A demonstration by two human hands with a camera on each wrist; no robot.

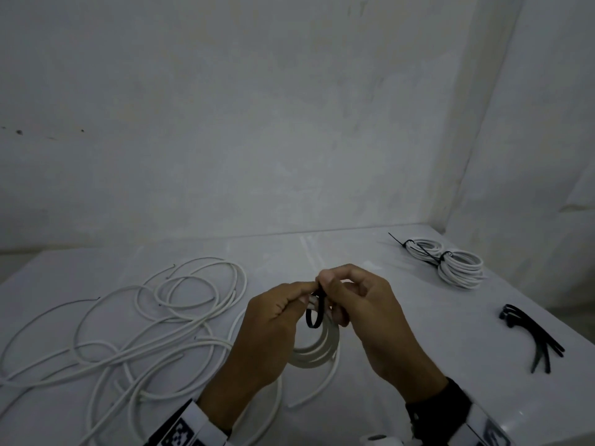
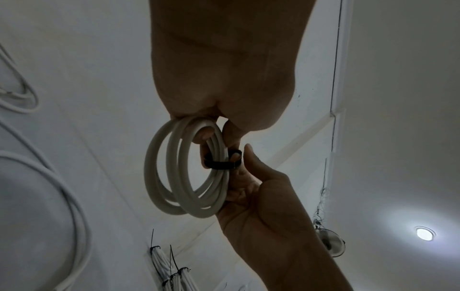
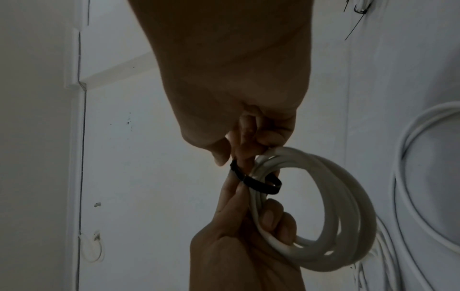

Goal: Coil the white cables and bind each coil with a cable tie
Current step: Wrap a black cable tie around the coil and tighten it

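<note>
A small white cable coil (image 1: 317, 349) hangs between both hands above the white table (image 1: 418, 333). My left hand (image 1: 307, 291) grips the coil's top, with its fingers curled through the loops (image 2: 159, 177). A black cable tie (image 1: 314, 313) is looped loosely around the coil's strands (image 2: 221, 163). My right hand (image 1: 326, 281) pinches the tie's end between thumb and forefinger. The right wrist view shows the tie (image 3: 259, 184) crossing the coil (image 3: 348, 196), with my right hand (image 3: 234, 157) above and my left hand (image 3: 248, 204) below.
Several loose white cables (image 1: 128, 317) lie tangled on the table's left half. Two bound coils (image 1: 460, 267) with black ties sit at the back right by the wall. A bunch of spare black cable ties (image 1: 531, 333) lies on the right.
</note>
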